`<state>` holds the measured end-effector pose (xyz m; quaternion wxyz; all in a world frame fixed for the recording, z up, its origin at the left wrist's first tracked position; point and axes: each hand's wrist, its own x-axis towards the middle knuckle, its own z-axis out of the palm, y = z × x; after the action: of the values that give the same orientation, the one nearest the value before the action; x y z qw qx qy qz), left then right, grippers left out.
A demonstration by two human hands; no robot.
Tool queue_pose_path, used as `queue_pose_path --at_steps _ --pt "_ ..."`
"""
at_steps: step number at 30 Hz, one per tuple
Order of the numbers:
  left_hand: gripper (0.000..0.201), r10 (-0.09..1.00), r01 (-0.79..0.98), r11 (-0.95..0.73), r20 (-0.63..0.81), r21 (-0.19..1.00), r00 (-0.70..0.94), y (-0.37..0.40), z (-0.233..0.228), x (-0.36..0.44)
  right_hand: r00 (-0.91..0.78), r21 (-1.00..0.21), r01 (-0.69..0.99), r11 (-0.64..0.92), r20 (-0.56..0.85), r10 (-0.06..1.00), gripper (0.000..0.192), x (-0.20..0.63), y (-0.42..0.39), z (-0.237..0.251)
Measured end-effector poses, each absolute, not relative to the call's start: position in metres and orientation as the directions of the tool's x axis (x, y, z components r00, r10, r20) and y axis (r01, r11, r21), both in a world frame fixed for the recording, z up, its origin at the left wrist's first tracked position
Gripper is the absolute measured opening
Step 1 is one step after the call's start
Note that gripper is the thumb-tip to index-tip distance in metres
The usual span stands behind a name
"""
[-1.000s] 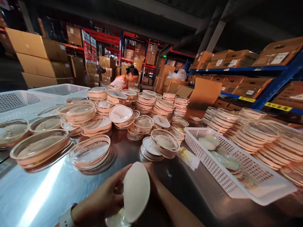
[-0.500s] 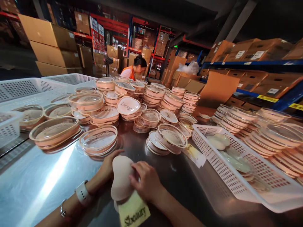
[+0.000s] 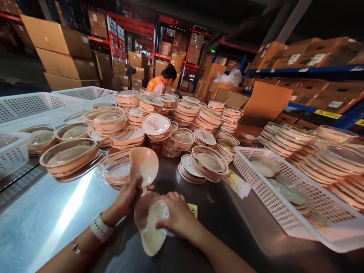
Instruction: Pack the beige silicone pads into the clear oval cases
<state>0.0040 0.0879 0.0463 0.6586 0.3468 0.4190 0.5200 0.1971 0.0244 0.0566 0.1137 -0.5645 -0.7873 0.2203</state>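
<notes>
A beige stick-on bra [image 3: 148, 165] stands unfolded in front of me, one shiny cup above the other with a small join between them. My left hand [image 3: 131, 197] grips it at the upper cup, the thumb on the cup and a fingertip showing by the join. Over the lower cup lies a translucent, cup-shaped plastic liner [image 3: 153, 240]. My right hand [image 3: 178, 216] pinches the liner's right edge, thumb in front; some fingertips are hidden. A yellow printed card [image 3: 193, 209] shows partly behind my right hand.
Stacks of oval clear-lidded cases [image 3: 155, 124] cover the table's far part, with more stacks [image 3: 327, 167] at the right. A white basket [image 3: 273, 204] holds translucent cup-shaped pieces. More white baskets [image 3: 25, 108] stand left. A person in an orange vest [image 3: 156, 84] is beyond the stacks.
The bra has been turned and unfolded, so its shiny inner side and the liner show. My left hand now grips the upper cup, and the yellow card has moved behind my right hand.
</notes>
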Motion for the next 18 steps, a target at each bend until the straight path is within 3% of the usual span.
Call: queue_pose_path --at_steps 4,7,11,15,18 --pt "0.037 0.957 -0.492 0.291 -0.256 0.821 0.139 0.082 0.054 0.007 -0.28 -0.593 0.796 0.119 -0.188 0.941 0.029 0.208 0.037 0.056" --pt "0.056 0.93 -0.537 0.359 -0.245 0.764 0.274 0.077 0.062 0.009 -0.238 -0.674 0.738 0.026 -0.224 0.945 0.017 0.226 0.055 0.061" --pt "0.074 0.88 -0.609 0.436 -0.175 0.663 0.441 0.074 0.065 0.006 -0.135 -0.653 0.756 0.044 -0.09 0.987 0.028 0.255 0.066 0.077" --pt "0.074 0.865 -0.663 0.453 -0.114 0.596 0.488 0.073 0.064 0.005 -0.405 -0.509 0.832 0.221 -0.284 0.869 0.056 0.271 0.052 0.087" --pt "0.07 0.853 -0.671 0.479 -0.119 0.565 0.509 0.072 0.064 0.004 -0.381 -0.304 0.909 0.284 -0.332 0.863 0.056 0.261 0.037 0.086"
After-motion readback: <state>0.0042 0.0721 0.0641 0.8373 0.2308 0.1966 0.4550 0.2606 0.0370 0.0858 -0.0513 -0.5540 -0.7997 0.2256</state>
